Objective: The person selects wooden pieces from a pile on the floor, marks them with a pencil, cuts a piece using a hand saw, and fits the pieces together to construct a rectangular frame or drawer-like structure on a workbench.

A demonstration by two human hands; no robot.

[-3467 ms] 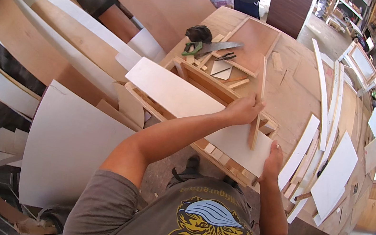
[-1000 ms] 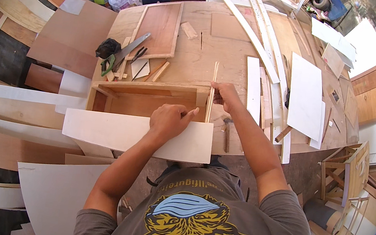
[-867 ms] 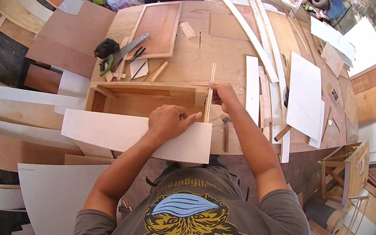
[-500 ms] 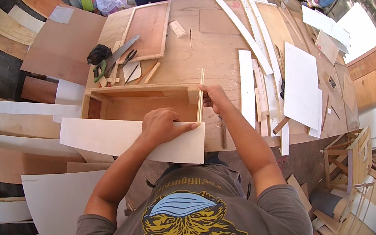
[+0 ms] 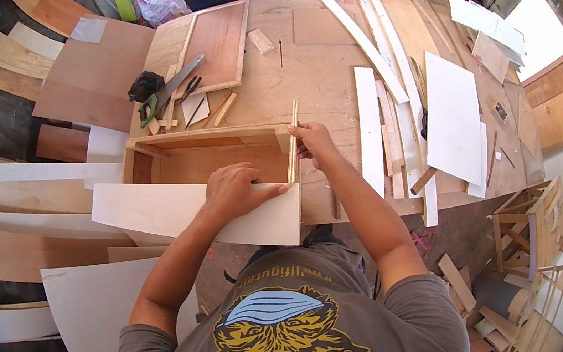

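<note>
A wooden drawer box (image 5: 214, 139) with an open top lies at the table's near edge, a white panel (image 5: 147, 209) along its near side. My left hand (image 5: 232, 191) is closed over the panel's upper edge, its fingers partly hidden inside the box. The left thumb reaches right, to the near end of thin wooden strips (image 5: 292, 156). These strips lie along the box's right end and stick out past its far corner. My right hand (image 5: 313, 143) pinches them near that corner; some of its fingertips are hidden.
Beyond the box lie a handsaw (image 5: 179, 82), pliers (image 5: 191, 88) and a framed panel (image 5: 217, 48). Long white boards (image 5: 369, 127) and a white sheet (image 5: 451, 121) cover the table's right side. Panels (image 5: 96, 85) stand at the left. A wooden frame (image 5: 530, 225) and offcuts stand at the right.
The whole view has shifted slightly. Both hands keep their hold at nearly the same places on the panel and strips.
</note>
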